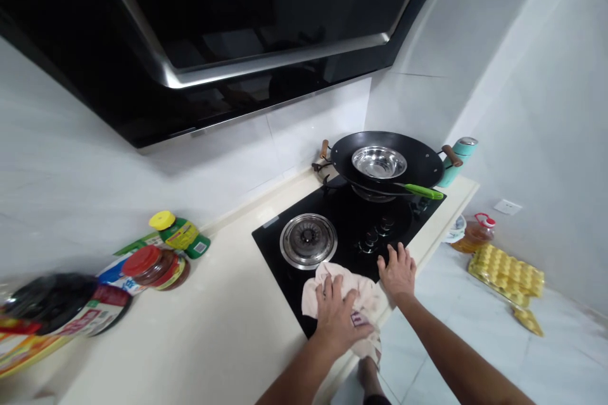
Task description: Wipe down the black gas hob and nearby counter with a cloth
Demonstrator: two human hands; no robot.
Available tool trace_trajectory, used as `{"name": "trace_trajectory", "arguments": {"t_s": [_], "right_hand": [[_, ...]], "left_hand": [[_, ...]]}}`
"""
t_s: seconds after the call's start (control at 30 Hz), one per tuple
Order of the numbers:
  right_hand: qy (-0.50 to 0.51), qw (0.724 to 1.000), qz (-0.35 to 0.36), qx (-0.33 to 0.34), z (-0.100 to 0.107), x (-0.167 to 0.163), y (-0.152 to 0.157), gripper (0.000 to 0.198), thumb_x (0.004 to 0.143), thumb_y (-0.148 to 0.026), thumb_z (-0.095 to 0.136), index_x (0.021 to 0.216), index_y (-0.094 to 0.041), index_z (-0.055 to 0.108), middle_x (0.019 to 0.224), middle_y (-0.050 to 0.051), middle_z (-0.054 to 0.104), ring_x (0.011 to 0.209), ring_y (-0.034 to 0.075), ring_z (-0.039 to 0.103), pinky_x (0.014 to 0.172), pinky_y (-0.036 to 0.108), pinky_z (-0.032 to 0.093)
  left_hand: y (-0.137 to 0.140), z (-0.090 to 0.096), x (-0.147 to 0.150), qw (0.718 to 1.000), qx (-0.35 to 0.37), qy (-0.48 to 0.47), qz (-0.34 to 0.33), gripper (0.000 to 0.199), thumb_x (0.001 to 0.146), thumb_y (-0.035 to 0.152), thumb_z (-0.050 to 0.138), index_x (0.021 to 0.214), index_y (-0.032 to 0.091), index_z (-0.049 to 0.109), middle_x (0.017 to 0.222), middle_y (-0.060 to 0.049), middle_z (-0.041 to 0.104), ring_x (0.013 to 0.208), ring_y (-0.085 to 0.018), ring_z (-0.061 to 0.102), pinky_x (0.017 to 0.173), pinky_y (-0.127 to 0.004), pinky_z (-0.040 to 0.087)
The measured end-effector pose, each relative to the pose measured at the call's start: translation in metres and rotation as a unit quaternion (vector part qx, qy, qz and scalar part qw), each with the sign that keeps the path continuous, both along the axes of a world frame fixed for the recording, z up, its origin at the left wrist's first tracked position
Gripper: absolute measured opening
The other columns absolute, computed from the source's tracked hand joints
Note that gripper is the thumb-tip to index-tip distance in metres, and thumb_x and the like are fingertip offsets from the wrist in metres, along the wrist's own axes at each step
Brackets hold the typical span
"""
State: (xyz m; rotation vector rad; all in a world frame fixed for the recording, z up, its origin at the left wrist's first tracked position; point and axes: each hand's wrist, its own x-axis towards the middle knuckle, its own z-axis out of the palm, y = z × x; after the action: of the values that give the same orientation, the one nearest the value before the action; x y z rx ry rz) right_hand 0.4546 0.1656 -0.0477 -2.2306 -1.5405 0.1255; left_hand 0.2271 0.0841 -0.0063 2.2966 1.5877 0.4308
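Observation:
My left hand [336, 316] lies with its fingers spread over a pale pink cloth [363, 288], pressing it against the front of a black glass gas hob [273, 253]. Part of the cloth hangs past the counter's front edge. To the right, my right hand [398, 271] rests with fingers apart on the hob's front edge, near the control knobs [377, 233], and holds nothing. Behind the left hand is a bare round burner [308, 240]. A black wok [420, 168] stands on the far burner, with a shiny metal bowl [379, 162] inside it.
A green-handled utensil [422, 191] lies across the wok's near rim. Overhead is the dark range hood [266, 88]. At left on the counter [204, 335] lie a red-lidded jar [156, 267], a yellow-capped green bottle [180, 234] and a dark bottle [66, 304]. Yellow egg trays [506, 272] are on the floor.

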Motion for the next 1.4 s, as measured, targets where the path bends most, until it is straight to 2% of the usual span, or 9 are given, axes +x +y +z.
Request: {"name": "trace_trajectory", "arguments": {"t_s": [0.27, 0.5, 0.67, 0.77, 0.87, 1.0, 1.13, 1.3, 1.4], "right_hand": [[0.0, 1.0, 0.0, 0.01, -0.001, 0.002, -0.003, 0.065, 0.103, -0.047, 0.033, 0.153, -0.01, 0.05, 0.167, 0.021, 0.034, 0.156, 0.038, 0.026, 0.126, 0.057, 0.019], [0.037, 0.996, 0.044, 0.075, 0.014, -0.003, -0.013, 0.054, 0.101, -0.042, 0.038, 0.134, -0.008, 0.063, 0.162, 0.024, 0.037, 0.153, 0.04, 0.028, 0.123, 0.059, 0.026], [0.08, 0.959, 0.259, 0.085, 0.058, -0.094, -0.065, 0.044, 0.104, -0.042, 0.042, 0.134, -0.02, 0.066, 0.168, 0.015, 0.033, 0.154, 0.037, 0.027, 0.125, 0.058, 0.026], [0.061, 0.885, 0.458, -0.048, 0.076, -0.156, -0.097, 0.062, 0.095, -0.057, 0.062, 0.152, -0.033, 0.053, 0.178, 0.007, 0.014, 0.161, 0.043, 0.007, 0.127, 0.066, 0.012], [0.044, 0.83, 0.527, -0.176, 0.081, -0.189, -0.11, 0.094, 0.082, -0.069, 0.076, 0.162, -0.034, 0.04, 0.179, 0.012, 0.005, 0.16, 0.051, -0.002, 0.123, 0.074, 0.003], [0.002, 0.853, 0.489, -0.18, 0.082, -0.194, -0.118, 0.065, 0.094, -0.048, 0.07, 0.154, -0.031, 0.051, 0.172, 0.017, 0.027, 0.156, 0.047, 0.022, 0.121, 0.07, 0.018], [0.013, 0.867, 0.475, -0.151, 0.078, -0.187, -0.141, 0.047, 0.094, -0.035, 0.07, 0.14, -0.029, 0.062, 0.158, 0.017, 0.047, 0.141, 0.042, 0.043, 0.116, 0.064, 0.033], [0.163, 0.884, 0.434, -0.062, 0.062, -0.176, -0.146, 0.035, 0.097, -0.032, 0.059, 0.131, -0.023, 0.065, 0.136, 0.013, 0.062, 0.124, 0.031, 0.055, 0.11, 0.051, 0.044], [0.279, 0.882, 0.367, -0.1, 0.06, -0.16, -0.116, 0.032, 0.103, -0.04, 0.048, 0.121, -0.022, 0.067, 0.111, 0.009, 0.07, 0.104, 0.025, 0.064, 0.096, 0.042, 0.053]], "left_hand": [[-0.06, -0.012, -0.059, 0.995, 0.045, -0.002, 0.087, 0.055, 0.076, 0.066, 0.078, 0.117, 0.03, 0.076, 0.147, -0.015, 0.061, 0.14, -0.046, 0.049, 0.113, -0.07, 0.039], [-0.051, -0.012, -0.093, 0.982, 0.071, -0.002, 0.173, 0.035, 0.095, 0.04, 0.061, 0.127, 0.032, 0.072, 0.158, -0.01, 0.055, 0.147, -0.039, 0.046, 0.119, -0.066, 0.039], [-0.039, -0.01, -0.137, 0.972, 0.068, -0.024, 0.224, 0.051, 0.102, 0.035, 0.04, 0.151, 0.029, 0.052, 0.153, -0.008, 0.062, 0.141, -0.024, 0.055, 0.117, -0.044, 0.049], [-0.048, -0.006, -0.177, 0.953, 0.065, -0.016, 0.295, 0.054, 0.104, 0.039, 0.033, 0.152, 0.024, 0.051, 0.152, -0.011, 0.062, 0.143, -0.025, 0.053, 0.118, -0.047, 0.048], [-0.065, -0.002, -0.217, 0.929, 0.047, 0.017, 0.366, 0.053, 0.104, 0.043, 0.031, 0.144, 0.021, 0.058, 0.152, -0.016, 0.06, 0.146, -0.032, 0.049, 0.117, -0.058, 0.045], [-0.087, 0.0, -0.25, 0.909, 0.025, 0.062, 0.411, 0.052, 0.103, 0.043, 0.03, 0.136, 0.021, 0.064, 0.154, -0.018, 0.057, 0.149, -0.035, 0.044, 0.118, -0.063, 0.039], [-0.097, -0.003, -0.256, 0.906, 0.021, 0.091, 0.413, 0.054, 0.103, 0.045, 0.03, 0.138, 0.02, 0.063, 0.158, -0.017, 0.054, 0.152, -0.033, 0.039, 0.122, -0.059, 0.033], [-0.096, -0.006, -0.252, 0.903, 0.027, 0.112, 0.414, 0.057, 0.104, 0.047, 0.027, 0.139, 0.019, 0.062, 0.157, -0.015, 0.054, 0.153, -0.032, 0.037, 0.123, -0.056, 0.031], [-0.096, -0.006, -0.253, 0.903, 0.029, 0.12, 0.412, 0.057, 0.104, 0.047, 0.025, 0.139, 0.02, 0.062, 0.157, -0.015, 0.055, 0.152, -0.033, 0.039, 0.122, -0.056, 0.032]]}}
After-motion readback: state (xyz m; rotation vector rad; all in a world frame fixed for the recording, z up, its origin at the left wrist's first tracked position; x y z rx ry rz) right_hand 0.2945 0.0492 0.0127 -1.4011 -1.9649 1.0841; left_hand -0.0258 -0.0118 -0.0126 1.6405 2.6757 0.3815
